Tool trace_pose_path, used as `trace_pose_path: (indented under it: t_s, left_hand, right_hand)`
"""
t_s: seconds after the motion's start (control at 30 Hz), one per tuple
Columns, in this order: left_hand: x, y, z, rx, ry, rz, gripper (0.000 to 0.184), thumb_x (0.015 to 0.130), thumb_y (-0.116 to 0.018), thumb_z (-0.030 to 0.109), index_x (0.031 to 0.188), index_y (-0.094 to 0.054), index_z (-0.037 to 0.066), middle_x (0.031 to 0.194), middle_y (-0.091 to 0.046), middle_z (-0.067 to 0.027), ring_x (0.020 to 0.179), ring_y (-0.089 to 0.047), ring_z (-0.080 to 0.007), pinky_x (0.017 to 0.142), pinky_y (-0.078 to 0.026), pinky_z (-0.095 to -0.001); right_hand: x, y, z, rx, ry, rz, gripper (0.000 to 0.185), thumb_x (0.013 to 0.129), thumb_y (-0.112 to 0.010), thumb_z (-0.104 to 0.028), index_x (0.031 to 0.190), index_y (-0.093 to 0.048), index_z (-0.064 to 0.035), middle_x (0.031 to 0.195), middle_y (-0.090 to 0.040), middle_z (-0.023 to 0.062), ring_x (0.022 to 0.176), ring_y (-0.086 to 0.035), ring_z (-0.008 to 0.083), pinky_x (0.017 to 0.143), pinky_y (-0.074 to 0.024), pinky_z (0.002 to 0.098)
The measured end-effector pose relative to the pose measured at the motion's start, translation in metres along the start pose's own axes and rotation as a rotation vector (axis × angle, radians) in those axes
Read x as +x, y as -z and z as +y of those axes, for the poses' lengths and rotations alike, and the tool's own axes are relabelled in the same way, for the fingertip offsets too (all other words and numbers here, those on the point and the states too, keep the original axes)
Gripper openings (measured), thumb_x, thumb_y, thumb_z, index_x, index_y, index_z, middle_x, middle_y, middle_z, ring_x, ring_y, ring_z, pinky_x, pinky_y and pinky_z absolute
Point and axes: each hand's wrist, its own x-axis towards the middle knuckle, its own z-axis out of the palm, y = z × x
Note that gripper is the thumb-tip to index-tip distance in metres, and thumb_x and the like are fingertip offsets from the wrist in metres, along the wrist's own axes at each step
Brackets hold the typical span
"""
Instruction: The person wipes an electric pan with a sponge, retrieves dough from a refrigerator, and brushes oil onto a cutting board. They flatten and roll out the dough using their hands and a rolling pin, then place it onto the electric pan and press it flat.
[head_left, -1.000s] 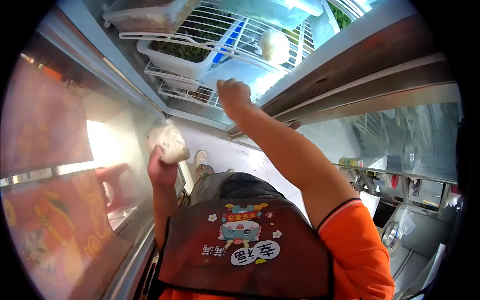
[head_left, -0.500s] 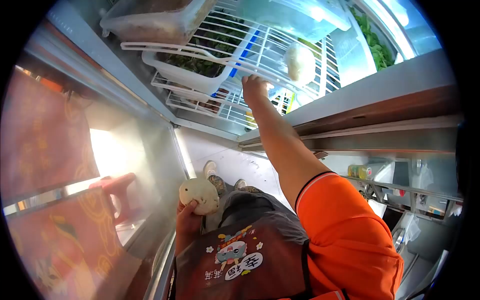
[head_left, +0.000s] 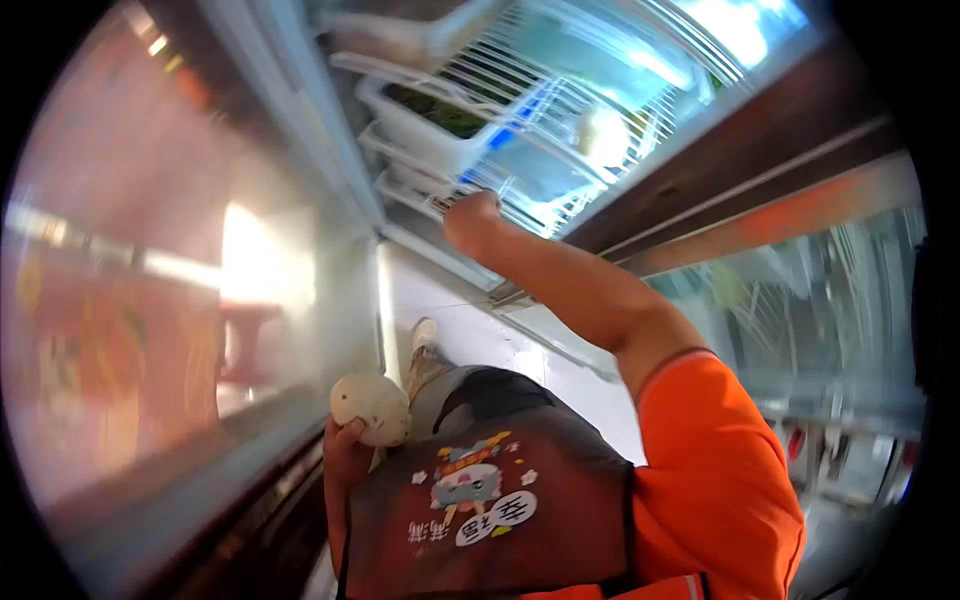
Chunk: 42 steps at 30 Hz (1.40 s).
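Our left hand [head_left: 347, 450] closes partway around a pale lump [head_left: 370, 408]; our right hand [head_left: 472, 220] nears a wire shelf [head_left: 522, 217], its grip too blurred to tell.

Head view: I read 幸福 in black on the white ovals [head_left: 496, 518] of the apron [head_left: 590, 510], and 满满 in white beside them. I log the small characters on the apron's red strip [head_left: 470, 462] as too blurred to read.
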Motion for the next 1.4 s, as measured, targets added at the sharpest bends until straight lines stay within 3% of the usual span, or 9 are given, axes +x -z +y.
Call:
trace_pose_path:
  t_s: [0.2, 0.33, 0.43, 0.5, 0.6, 0.8, 0.97, 1.07, 1.4]
  left_hand:
    - [-0.101, 0.028, -0.017, 0.031, -0.127, 0.069, 0.07, 0.083, -0.075, 0.017, 0.145, -0.045, 0.0, 0.136, -0.06, -0.0161, 0.124, -0.06, -0.0331, 0.103, -0.051, -0.0485]
    - [-0.148, 0.048, -0.02, -0.029, -0.362, 0.123, 0.071, 0.083, -0.075, 0.017, 0.146, -0.045, 0.001, 0.139, -0.058, -0.0153, 0.126, -0.059, -0.0331, 0.106, -0.048, -0.0499]
    - [-0.179, 0.069, -0.027, -0.078, -0.545, 0.175, 0.072, 0.083, -0.075, 0.016, 0.146, -0.044, 0.001, 0.14, -0.058, -0.0147, 0.128, -0.057, -0.0331, 0.109, -0.046, -0.051]
    - [-0.19, 0.061, -0.018, -0.15, -0.568, 0.202, 0.073, 0.084, -0.074, 0.015, 0.148, -0.042, 0.003, 0.144, -0.055, -0.0145, 0.135, -0.052, -0.0328, 0.114, -0.04, -0.054]
    - [-0.19, 0.064, -0.018, -0.283, -0.578, 0.362, 0.073, 0.086, -0.072, 0.015, 0.15, -0.039, 0.002, 0.147, -0.052, -0.015, 0.138, -0.049, -0.0335, 0.113, -0.041, -0.0549]
    - [-0.151, 0.037, -0.002, -0.247, -0.707, 0.29, 0.069, 0.089, -0.068, 0.013, 0.15, -0.038, 0.002, 0.144, -0.053, -0.0142, 0.135, -0.051, -0.0323, 0.112, -0.043, -0.0543]
    - [-0.121, 0.01, 0.024, -0.3, -0.742, 0.081, 0.067, 0.09, -0.066, 0.014, 0.15, -0.038, 0.002, 0.142, -0.054, -0.0153, 0.132, -0.053, -0.0322, 0.11, -0.045, -0.0523]
    - [-0.103, -0.007, 0.037, -0.228, -0.727, 0.021, 0.065, 0.092, -0.062, 0.018, 0.15, -0.036, 0.0, 0.14, -0.055, -0.017, 0.13, -0.055, -0.0326, 0.109, -0.046, -0.0517]
    - [-0.011, -0.026, 0.096, -0.209, -0.73, -0.134, 0.054, 0.096, -0.053, 0.013, 0.146, -0.04, -0.004, 0.138, -0.057, -0.0199, 0.128, -0.057, -0.0351, 0.109, -0.046, -0.0514]
  right_hand:
    - [-0.194, 0.13, -0.121, 0.413, 1.388, 0.996, 0.012, 0.082, -0.061, -0.019, 0.081, -0.062, -0.0069, 0.083, -0.06, 0.0079, 0.08, -0.063, 0.0269, 0.067, -0.0537, 0.0398]
    - [-0.264, 0.171, -0.189, 0.194, 1.897, 1.128, 0.034, 0.081, -0.062, -0.028, 0.101, -0.067, -0.0014, 0.107, -0.064, 0.0146, 0.107, -0.06, 0.0333, 0.096, -0.047, 0.0435]
    - [-0.279, 0.179, -0.253, -0.123, 1.529, 1.061, 0.048, 0.086, -0.058, -0.038, 0.118, -0.069, -0.0029, 0.123, -0.065, 0.0139, 0.12, -0.056, 0.0346, 0.107, -0.0392, 0.0474]
    - [-0.236, 0.16, -0.33, -0.13, 1.115, 0.457, 0.051, 0.091, -0.054, -0.043, 0.124, -0.069, -0.0083, 0.128, -0.064, 0.0098, 0.122, -0.055, 0.0318, 0.109, -0.0362, 0.0496]
    - [-0.258, 0.194, -0.314, -1.333, 0.867, 0.835, 0.044, 0.094, -0.055, -0.043, 0.122, -0.072, -0.0142, 0.121, -0.068, 0.007, 0.116, -0.058, 0.0255, 0.1, -0.0406, 0.0532]
    - [-0.317, 0.199, -0.245, -1.31, 0.975, 0.509, 0.028, 0.082, -0.069, -0.028, 0.103, -0.079, -0.0122, 0.095, -0.074, 0.0072, 0.082, -0.069, 0.031, 0.064, -0.0514, 0.0594]
    - [-0.313, 0.143, -0.156, -1.311, 0.879, 0.316, 0.034, 0.09, -0.058, -0.027, 0.111, -0.076, -0.0056, 0.106, -0.072, 0.0163, 0.105, -0.065, 0.0378, 0.098, -0.044, 0.0569]
    - [-0.312, 0.102, -0.082, -1.199, 0.788, 0.603, 0.047, 0.092, -0.056, -0.029, 0.126, -0.067, 0.0009, 0.126, -0.065, 0.0196, 0.132, -0.051, 0.0391, 0.118, -0.0257, 0.0581]
    - [-0.273, 0.067, 0.085, -0.389, 0.422, 0.673, 0.067, 0.085, -0.074, -0.033, 0.139, -0.053, 0.0005, 0.151, -0.046, 0.0178, 0.148, -0.034, 0.0297, 0.126, -0.0196, 0.05]
